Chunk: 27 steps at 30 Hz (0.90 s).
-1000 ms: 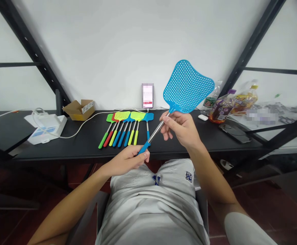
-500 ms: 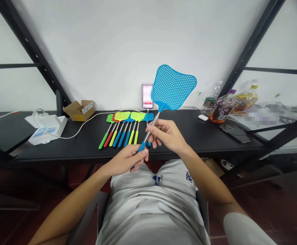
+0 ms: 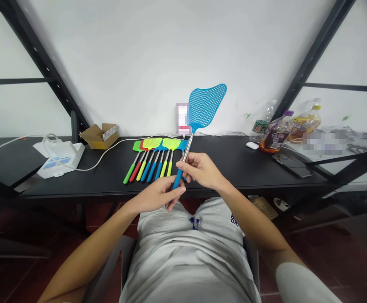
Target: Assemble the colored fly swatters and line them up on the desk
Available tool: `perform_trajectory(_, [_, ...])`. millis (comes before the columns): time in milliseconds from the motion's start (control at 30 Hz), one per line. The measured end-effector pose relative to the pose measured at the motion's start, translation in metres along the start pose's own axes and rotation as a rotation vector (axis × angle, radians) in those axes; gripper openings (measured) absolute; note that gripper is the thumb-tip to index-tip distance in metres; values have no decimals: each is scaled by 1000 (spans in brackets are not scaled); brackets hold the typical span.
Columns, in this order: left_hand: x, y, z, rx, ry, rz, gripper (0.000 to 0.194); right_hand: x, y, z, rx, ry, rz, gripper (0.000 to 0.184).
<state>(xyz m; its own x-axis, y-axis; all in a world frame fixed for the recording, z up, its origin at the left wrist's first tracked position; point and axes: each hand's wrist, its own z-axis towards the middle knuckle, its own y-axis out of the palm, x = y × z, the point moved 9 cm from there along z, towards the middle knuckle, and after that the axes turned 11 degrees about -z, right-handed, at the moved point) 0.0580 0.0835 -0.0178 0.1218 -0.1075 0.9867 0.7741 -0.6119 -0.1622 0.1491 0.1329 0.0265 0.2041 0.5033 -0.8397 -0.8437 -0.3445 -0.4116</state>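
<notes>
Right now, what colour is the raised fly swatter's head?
The swatter head is bright blue, clearest in the head view.

The one camera sits on the person's head, facing forward and tilted down, with a wide view. Close up at the bottom edge is the person's own shirt (image 3: 189,261). The left hand (image 3: 153,198) and right hand (image 3: 202,170) sit near the middle of the frame, with the black desk (image 3: 249,168) just beyond them and the white wall (image 3: 139,63) filling the top.
</notes>
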Motion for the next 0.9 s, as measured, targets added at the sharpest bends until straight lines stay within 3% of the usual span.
perform_trajectory(167, [-1,1,1,-15,-9,-8,25,15,-33,10,150,30,-96,44])
perform_trajectory(300, [-3,-1,2,0,-10,1,21,32,-47,15,217,107,-151,48])
perform_trajectory(500, [0,-4,0,14,8,30,21,48,-51,18,151,209,-528,45])
perform_trajectory(900, [-1,-4,-1,-9,0,53,22,103,-65,26,95,520,-972,42])
